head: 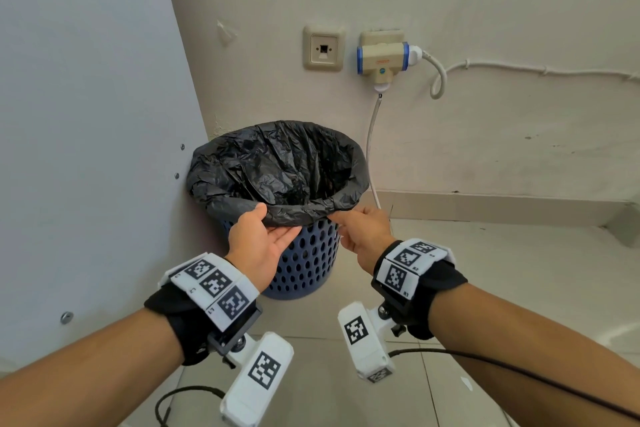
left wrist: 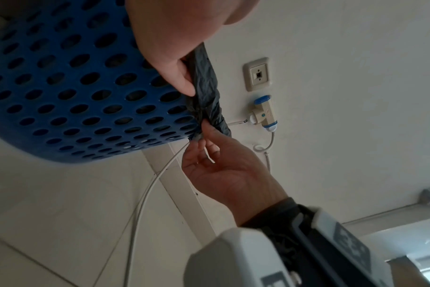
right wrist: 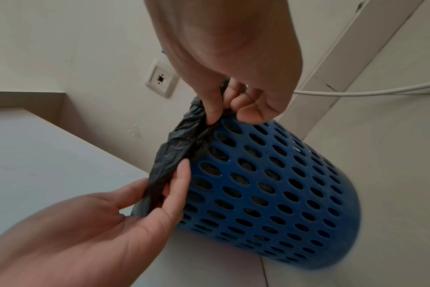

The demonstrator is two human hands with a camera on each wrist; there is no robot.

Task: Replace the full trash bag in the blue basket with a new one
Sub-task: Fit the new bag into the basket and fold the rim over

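Blue basket: a round perforated plastic basket (head: 308, 263) stands upright on the tiled floor (head: 485, 288), in the corner where a pale grey panel (head: 86, 114) on the left meets the far wall (head: 485, 149).
Trash bag: a black trash bag (head: 277, 166) lines the basket, its mouth open and its edge folded outward over the rim all round; the fold hangs a little way down the outside of the near wall. What lies inside the bag cannot be made out.
Left hand: the left hand (head: 258, 241) is at the near left part of the rim, palm turned up, thumb on top of the folded edge and fingers (right wrist: 177, 186) beneath it, so the black film is pinched between them.
Right hand: the right hand (head: 363, 229) is at the near right part of the rim, its thumb and curled fingers (right wrist: 212, 108) clamped on a bunched piece of the bag's edge, right against the top of the basket.
Wrists: each wrist wears a black strap with white marker blocks and a white camera housing.
Far wall: a beige data socket (head: 323, 48) sits left of a plug adapter (head: 382, 57) with blue rings; a white cable (head: 372, 149) drops from the adapter just right of the basket, and another runs off to the right along the wall.
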